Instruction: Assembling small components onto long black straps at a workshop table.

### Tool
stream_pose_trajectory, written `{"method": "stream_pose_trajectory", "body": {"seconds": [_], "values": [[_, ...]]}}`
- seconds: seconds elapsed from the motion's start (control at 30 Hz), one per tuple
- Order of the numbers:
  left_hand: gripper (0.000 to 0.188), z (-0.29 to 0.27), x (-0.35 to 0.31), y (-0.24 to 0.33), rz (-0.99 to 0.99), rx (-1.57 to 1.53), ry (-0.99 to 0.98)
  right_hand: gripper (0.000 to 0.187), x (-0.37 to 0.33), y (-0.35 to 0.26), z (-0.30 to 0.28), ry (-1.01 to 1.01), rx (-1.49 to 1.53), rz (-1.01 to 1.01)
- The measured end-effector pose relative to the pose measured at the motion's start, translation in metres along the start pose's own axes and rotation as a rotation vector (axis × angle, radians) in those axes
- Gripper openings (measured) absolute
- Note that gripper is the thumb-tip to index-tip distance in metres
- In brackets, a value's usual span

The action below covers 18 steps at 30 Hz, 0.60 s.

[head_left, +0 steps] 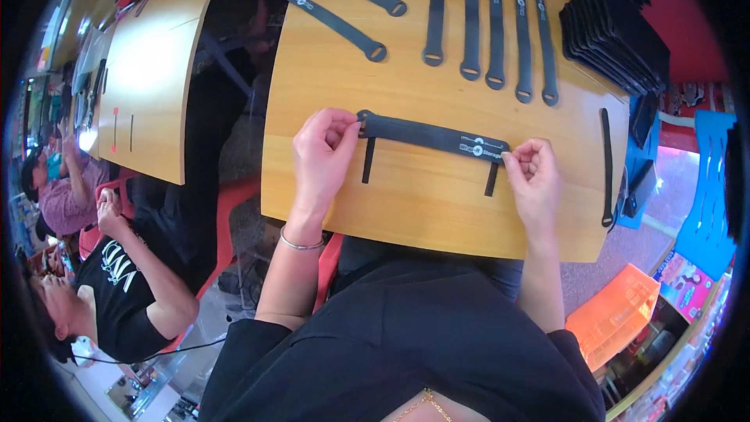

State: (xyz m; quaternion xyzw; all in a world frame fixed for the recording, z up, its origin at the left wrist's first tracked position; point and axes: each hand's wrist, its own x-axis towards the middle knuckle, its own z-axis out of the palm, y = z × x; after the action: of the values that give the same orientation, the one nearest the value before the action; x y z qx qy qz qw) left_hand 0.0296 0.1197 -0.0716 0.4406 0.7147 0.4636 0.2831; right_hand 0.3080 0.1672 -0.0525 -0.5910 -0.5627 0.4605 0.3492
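Note:
A dark strap (430, 134) with white print and a slotted ring end is stretched between my hands, just over the near part of the table. My left hand (326, 144) pinches its ring end between thumb and fingers. At the other end, my right hand (533, 176) grips the corner with thumb and forefinger, the other fingers curled. Beneath the strap lie two short black strips or marks, the left one (368, 161) near my left hand and the right one (491, 180) near my right.
Several similar straps (472, 23) lie in a row across the wooden table (437, 227), with two more (336, 25) slanting at the far left. Dark straps form a stack (613, 31) at the far right. One thin black strap (607, 168) lies by the right edge. A co-worker (125, 281) sits left.

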Motion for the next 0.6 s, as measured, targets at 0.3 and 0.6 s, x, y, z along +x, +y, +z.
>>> {"method": "stream_pose_trajectory", "body": {"seconds": [0.3, 0.6], "values": [[0.006, 0.0012, 0.0019, 0.0000, -0.003, 0.036, -0.009, 0.019, 0.0026, 0.0037, 0.0011, 0.012, -0.009, -0.017], [0.006, 0.0030, 0.0035, -0.0027, 0.013, 0.012, 0.000, 0.019, 0.0050, 0.0074, 0.0024, 0.027, -0.033, -0.035]]}}
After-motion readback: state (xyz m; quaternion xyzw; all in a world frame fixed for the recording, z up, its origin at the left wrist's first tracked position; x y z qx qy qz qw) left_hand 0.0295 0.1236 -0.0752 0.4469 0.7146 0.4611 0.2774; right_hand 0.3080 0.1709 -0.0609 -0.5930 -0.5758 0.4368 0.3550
